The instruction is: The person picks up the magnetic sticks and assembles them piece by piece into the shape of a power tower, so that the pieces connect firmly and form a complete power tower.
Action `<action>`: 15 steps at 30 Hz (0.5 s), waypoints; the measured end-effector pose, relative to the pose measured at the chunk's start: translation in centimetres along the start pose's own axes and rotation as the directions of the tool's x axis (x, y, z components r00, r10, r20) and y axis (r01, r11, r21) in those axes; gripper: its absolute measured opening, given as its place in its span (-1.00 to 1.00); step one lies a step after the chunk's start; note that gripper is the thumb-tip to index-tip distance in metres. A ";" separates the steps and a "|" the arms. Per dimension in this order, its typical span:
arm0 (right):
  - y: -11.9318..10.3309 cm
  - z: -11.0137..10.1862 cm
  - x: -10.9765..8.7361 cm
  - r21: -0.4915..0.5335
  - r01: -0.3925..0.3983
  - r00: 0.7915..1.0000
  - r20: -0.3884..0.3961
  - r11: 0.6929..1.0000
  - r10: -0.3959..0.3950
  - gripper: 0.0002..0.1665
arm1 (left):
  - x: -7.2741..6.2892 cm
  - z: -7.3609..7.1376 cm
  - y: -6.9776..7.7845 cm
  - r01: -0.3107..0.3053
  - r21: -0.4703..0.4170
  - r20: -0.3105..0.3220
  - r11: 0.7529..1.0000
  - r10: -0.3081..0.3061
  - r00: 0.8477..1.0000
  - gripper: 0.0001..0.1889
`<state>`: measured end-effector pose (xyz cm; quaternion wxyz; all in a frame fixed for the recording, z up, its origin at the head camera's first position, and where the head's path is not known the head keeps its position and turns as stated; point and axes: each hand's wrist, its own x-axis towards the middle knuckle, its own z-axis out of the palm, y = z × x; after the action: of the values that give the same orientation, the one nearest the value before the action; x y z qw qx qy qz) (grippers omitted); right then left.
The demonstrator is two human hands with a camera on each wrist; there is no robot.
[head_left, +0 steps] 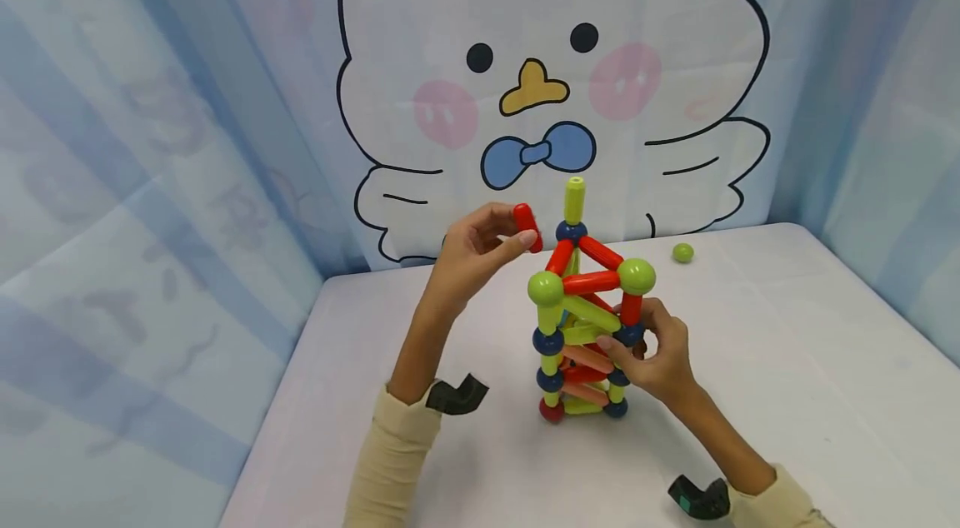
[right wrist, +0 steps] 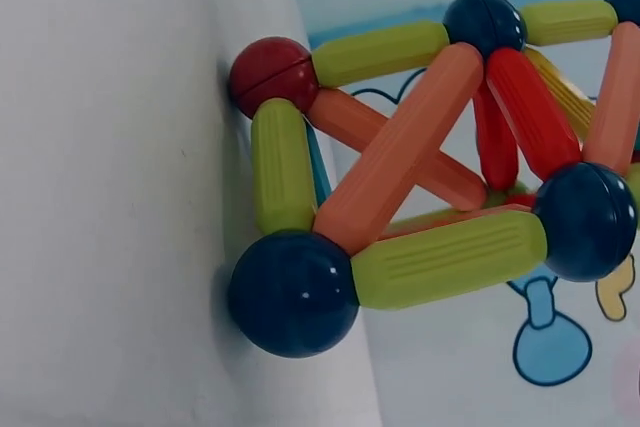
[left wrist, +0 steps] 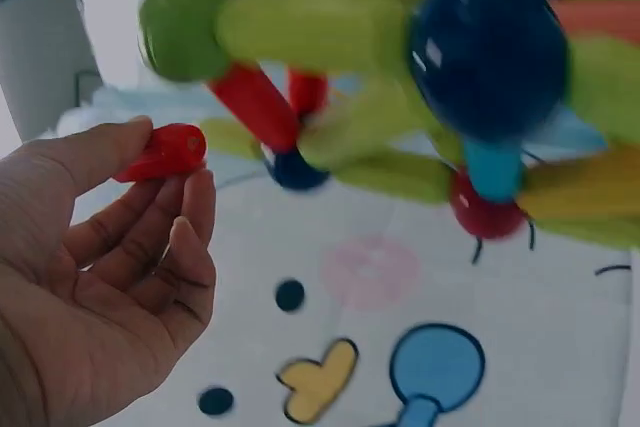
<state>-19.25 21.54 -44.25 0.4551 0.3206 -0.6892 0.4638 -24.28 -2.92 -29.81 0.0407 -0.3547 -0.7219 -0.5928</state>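
A tower of magnetic sticks and balls (head_left: 591, 283) stands upright on the table, with red, yellow-green and orange sticks joined by blue, green and red balls. At its top, a yellow-green stick (head_left: 574, 201) points up from a blue ball (head_left: 572, 231). Just left of that top, my left hand (head_left: 468, 253) pinches a loose red magnetic stick (head_left: 527, 228) between thumb and fingers; the left wrist view shows the stick's end (left wrist: 190, 150). My right hand (head_left: 660, 353) grips the tower's right side near a blue ball, thumb in front, other fingers partly hidden behind. The right wrist view shows the tower's lower part (right wrist: 450, 257).
A loose green ball (head_left: 682, 253) lies on the white-covered table (head_left: 787, 361), behind and right of the tower. Behind the table hangs a curtain (head_left: 675, 95) with a cartoon bird. Dark wrist mounts (head_left: 457, 395) sit at both sleeves.
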 end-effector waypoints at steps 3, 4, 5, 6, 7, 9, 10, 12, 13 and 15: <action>-0.1 0.3 0.0 -0.011 0.056 0.998 -0.024 0.998 -0.057 -0.25 | 0.5 1.6 3.0 -0.081 0.086 0.035 0.993 0.079 0.996 -0.71; -0.1 0.4 0.1 -0.013 0.063 0.997 -0.032 0.998 -0.064 -0.24 | 0.7 2.2 3.7 -0.095 0.126 0.050 0.988 0.089 0.995 -0.71; -0.2 0.4 0.1 -0.013 0.068 0.997 -0.037 0.998 -0.069 -0.24 | 1.0 2.8 4.3 -0.100 0.161 0.062 0.982 0.091 0.994 -0.70; -0.2 0.5 0.2 -0.012 0.071 0.997 -0.040 0.997 -0.071 -0.23 | 1.2 3.3 4.8 -0.100 0.192 0.075 0.976 0.087 0.993 -0.69; -0.3 0.5 0.2 -0.012 0.070 0.997 -0.040 0.997 -0.070 -0.23 | 1.4 3.8 5.2 -0.101 0.221 0.088 0.970 0.083 0.993 -0.68; -0.4 0.6 0.2 -0.017 0.066 0.997 -0.034 0.998 -0.067 -0.23 | 1.7 4.7 5.7 -0.107 0.267 0.117 0.958 0.078 0.990 -0.66; -0.4 0.6 0.1 -0.016 0.063 0.997 -0.031 0.998 -0.064 -0.23 | 1.7 5.1 6.0 -0.114 0.285 0.133 0.952 0.078 0.988 -0.66; -0.4 0.7 0.1 -0.015 0.056 0.998 -0.024 0.998 -0.056 -0.24 | 1.9 5.6 6.4 -0.135 0.314 0.170 0.940 0.084 0.982 -0.65; -0.4 0.7 0.1 -0.013 0.051 0.999 -0.019 0.999 -0.051 -0.25 | 1.9 5.8 6.6 -0.149 0.328 0.185 0.933 0.091 0.978 -0.66; -0.4 0.7 0.1 -0.010 0.040 0.999 -0.007 0.999 -0.040 -0.26 | 1.9 6.1 6.8 -0.170 0.350 0.202 0.921 0.103 0.974 -0.67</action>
<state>-19.14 20.73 -44.16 0.4683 0.3302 -0.6834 0.4524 -19.68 3.66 -25.04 0.0820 -0.4424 -0.7937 -0.4094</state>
